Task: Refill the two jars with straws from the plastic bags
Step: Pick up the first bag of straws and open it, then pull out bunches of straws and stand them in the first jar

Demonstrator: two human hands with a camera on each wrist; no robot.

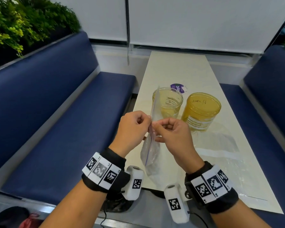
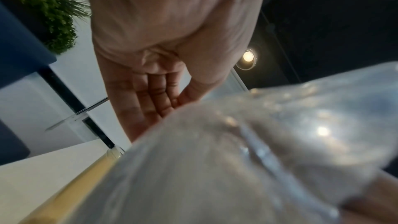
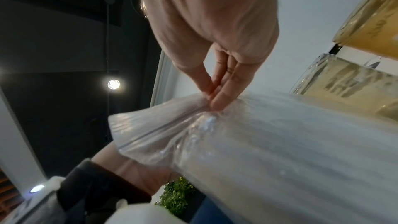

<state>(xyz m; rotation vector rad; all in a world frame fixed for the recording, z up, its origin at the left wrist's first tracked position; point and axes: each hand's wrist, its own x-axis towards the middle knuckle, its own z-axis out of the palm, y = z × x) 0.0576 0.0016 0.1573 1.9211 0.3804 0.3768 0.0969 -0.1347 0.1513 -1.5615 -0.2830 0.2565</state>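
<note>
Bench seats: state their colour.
Dark blue bench seats; clearest in the head view.

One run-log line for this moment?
step: opening zip bag | left hand: pinching bag | right hand: pinching bag | jars: upright on table | second bag: flat on table

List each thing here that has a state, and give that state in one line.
zip bag: held upright above the table edge, pinched at its zip strip by both hands.
left hand: pinching the bag.
right hand: pinching the bag.
left jar: upright, no lid.
right jar: upright, lid on.
second bag: lying flat on the table.
</note>
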